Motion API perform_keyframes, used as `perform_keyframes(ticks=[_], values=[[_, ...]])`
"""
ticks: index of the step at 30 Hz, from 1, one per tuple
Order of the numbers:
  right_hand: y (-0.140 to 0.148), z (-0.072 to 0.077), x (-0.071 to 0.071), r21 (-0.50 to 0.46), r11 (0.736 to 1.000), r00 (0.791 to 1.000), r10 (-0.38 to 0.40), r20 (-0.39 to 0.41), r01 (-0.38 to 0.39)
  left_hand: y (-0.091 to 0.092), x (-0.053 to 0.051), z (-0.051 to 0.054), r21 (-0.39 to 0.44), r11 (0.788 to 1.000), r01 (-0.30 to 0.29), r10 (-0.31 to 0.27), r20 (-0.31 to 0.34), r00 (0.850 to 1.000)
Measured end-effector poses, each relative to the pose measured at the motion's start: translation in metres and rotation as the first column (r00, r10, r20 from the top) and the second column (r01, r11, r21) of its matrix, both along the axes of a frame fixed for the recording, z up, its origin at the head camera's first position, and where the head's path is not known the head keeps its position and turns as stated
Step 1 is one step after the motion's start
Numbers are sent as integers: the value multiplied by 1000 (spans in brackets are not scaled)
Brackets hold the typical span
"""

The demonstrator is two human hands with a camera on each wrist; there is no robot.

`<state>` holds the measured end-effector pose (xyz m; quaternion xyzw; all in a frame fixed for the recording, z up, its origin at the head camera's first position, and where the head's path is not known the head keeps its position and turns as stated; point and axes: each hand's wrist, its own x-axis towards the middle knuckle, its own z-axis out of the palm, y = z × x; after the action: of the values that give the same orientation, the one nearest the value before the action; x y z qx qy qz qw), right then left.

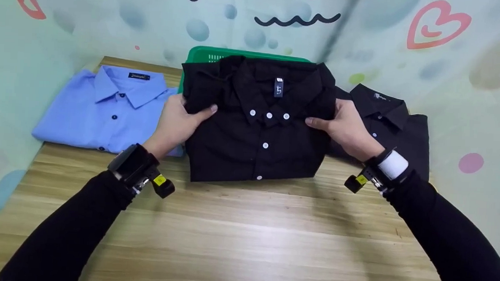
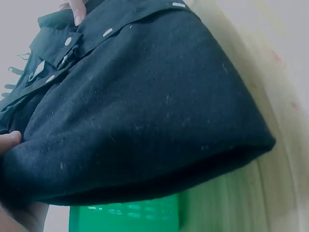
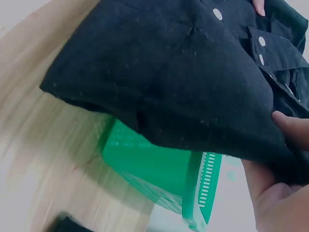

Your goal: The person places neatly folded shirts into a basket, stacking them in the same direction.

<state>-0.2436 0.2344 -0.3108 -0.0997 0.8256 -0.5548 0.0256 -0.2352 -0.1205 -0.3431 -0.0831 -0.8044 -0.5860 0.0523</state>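
Two sides of the folded black shirt (image 1: pixel 228 144) are pinched: left hand (image 1: pixel 175 122) at nine o'clock, right hand (image 1: pixel 348 128) at three; it is held up, green basket (image 1: pixel 203 50) behind at twelve.

Black sleeves (image 1: pixel 65 225), black wrist straps (image 1: pixel 133 165), white right-wrist panel (image 1: pixel 393 165), yellow-marked cameras (image 1: pixel 164 188)

Booth-like space (heart-printed walls (image 1: pixel 262 42))

Folded blue shirt (image 1: pixel 82 118), wooden table (image 1: pixel 246 233), heart-patterned wall (image 1: pixel 442 81)
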Motion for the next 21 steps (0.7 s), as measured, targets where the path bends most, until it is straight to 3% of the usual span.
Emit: perform_keyframes(ticks=[7,15,21], values=[[-8,1,-10,-94,995,999,-39,23,41,-4,-11,6,-6,998,-56,56,-14,998],[-10,11,-24,-150,980,990,-124,74,134,2,-28,22,-25,997,-66,64,-73,995],[-16,24,-44,-146,972,978,-166,123,183,6,-49,36,-128,984,-127,120,-59,991]])
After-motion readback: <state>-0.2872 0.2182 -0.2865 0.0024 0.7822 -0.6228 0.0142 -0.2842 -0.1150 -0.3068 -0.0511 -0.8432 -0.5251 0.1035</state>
